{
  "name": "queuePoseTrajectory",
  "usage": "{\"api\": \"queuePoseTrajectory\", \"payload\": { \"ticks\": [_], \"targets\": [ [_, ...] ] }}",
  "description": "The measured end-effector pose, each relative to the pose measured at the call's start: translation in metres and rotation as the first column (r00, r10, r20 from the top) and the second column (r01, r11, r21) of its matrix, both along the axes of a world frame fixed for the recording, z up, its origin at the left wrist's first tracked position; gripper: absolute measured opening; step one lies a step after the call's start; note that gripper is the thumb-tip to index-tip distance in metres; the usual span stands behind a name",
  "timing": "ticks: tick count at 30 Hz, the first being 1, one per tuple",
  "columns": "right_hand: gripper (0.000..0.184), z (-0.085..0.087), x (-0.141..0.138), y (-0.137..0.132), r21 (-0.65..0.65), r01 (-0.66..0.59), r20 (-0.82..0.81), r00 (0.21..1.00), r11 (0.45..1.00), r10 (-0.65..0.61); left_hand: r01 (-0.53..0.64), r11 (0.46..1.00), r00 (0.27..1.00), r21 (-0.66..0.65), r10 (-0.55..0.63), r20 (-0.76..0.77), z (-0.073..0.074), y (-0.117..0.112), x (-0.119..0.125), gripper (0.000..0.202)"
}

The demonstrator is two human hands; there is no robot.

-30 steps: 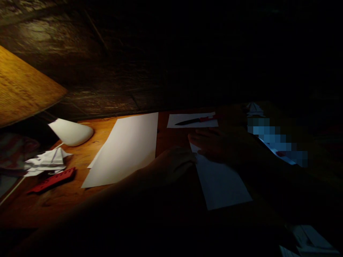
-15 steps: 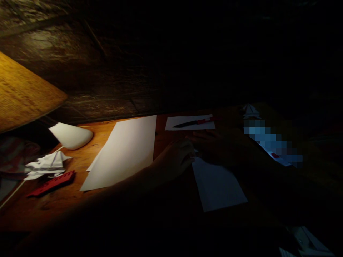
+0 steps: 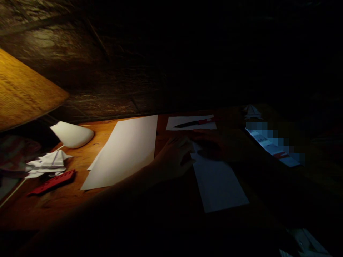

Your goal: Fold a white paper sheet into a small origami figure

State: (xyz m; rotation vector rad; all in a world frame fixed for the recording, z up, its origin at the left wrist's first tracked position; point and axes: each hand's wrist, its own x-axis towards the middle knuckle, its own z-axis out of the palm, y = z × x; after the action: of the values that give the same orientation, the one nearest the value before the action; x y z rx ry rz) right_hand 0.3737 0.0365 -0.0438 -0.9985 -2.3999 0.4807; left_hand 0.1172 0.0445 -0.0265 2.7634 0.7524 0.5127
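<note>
The scene is dark and tilted. My left hand (image 3: 175,159) sits at the top end of a long white paper sheet (image 3: 219,182), its fingers curled by a raised paper corner. My right hand (image 3: 214,144) lies in shadow across that same end, fingers extended over the sheet. A black-handled knife with a red part (image 3: 193,123) rests on a small white sheet (image 3: 177,123) just beyond my right fingertips. A larger white paper sheet (image 3: 125,150) lies to the left of my left hand, untouched.
A wooden table (image 3: 120,203) carries a white conical lamp shade (image 3: 72,135), crumpled folded paper (image 3: 48,164) and a red ruler (image 3: 52,182) at left. A folded paper shape (image 3: 252,111) and a printed sheet (image 3: 273,148) lie at right. A large wooden disc (image 3: 24,89) juts in upper left.
My left hand has shifted slightly up and left, with its fingers more spread. The raised paper corner shows more beside it. My right hand has barely moved.
</note>
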Motion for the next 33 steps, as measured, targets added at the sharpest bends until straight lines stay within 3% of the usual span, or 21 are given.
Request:
{"api": "queuePoseTrajectory", "payload": {
  "ticks": [2,5,10,19,33],
  "targets": [
    [0.036,0.006,0.002,0.0,0.019,0.069,-0.037,0.997,0.997,-0.068,0.001,1.0,1.0,0.025,0.0,-0.016,0.001,0.0,0.0,0.021],
    [0.029,0.012,0.004,0.002,0.084,0.167,-0.025,0.986,0.982,-0.166,-0.003,0.999,1.0,0.041,0.004,-0.03,0.001,-0.002,0.0,0.018],
    [0.023,0.009,0.009,0.005,0.05,0.134,-0.005,0.991,0.99,-0.134,-0.02,0.999,0.998,0.025,0.022,-0.059,0.001,-0.003,-0.002,0.022],
    [0.043,0.015,0.011,0.003,-0.034,0.132,0.065,0.989,0.991,-0.13,-0.022,0.998,0.998,0.058,0.025,-0.061,0.002,-0.005,-0.001,0.023],
    [0.077,0.002,0.029,0.013,-0.048,0.055,0.084,0.995,0.997,-0.051,-0.043,0.997,0.991,0.067,0.051,-0.123,0.007,-0.008,-0.002,0.027]
  ]
}}
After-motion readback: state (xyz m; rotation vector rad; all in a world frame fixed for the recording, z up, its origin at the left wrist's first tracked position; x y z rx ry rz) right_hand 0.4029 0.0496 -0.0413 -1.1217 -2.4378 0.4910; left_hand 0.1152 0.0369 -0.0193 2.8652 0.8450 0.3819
